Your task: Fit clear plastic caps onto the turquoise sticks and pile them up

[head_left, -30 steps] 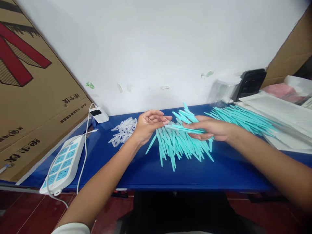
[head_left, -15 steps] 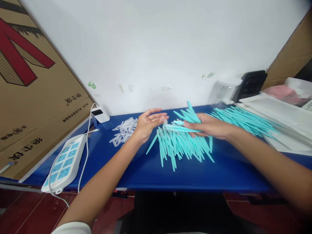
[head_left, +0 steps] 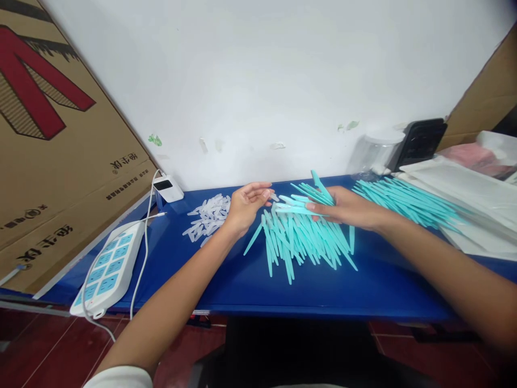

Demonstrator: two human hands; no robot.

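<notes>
My left hand (head_left: 249, 206) pinches a small clear plastic cap (head_left: 274, 197) between thumb and fingertips. Across from it, my right hand (head_left: 337, 207) is closed around a fanned bunch of slim teal plastic sticks (head_left: 294, 209), their pale tips pointing left at the cap. Whether cap and tip touch is too small to tell. Below both hands, a pile of teal sticks with whitish upper ends (head_left: 301, 242) lies on the blue table (head_left: 250, 293). Beside my left wrist is a heap of loose clear caps (head_left: 210, 215).
More teal sticks (head_left: 407, 202) lie at the right, next to white sheets (head_left: 480, 188). Behind them stand a clear jar (head_left: 379, 153) and a black holder (head_left: 420, 143). A white power strip (head_left: 109, 269) with cables, a small white device (head_left: 168, 188) and a cardboard box (head_left: 60, 161) occupy the left.
My left thumb and fingers have closed together more around the cap. The sticks in my right hand have shifted and spread a little. The whole view has moved slightly.
</notes>
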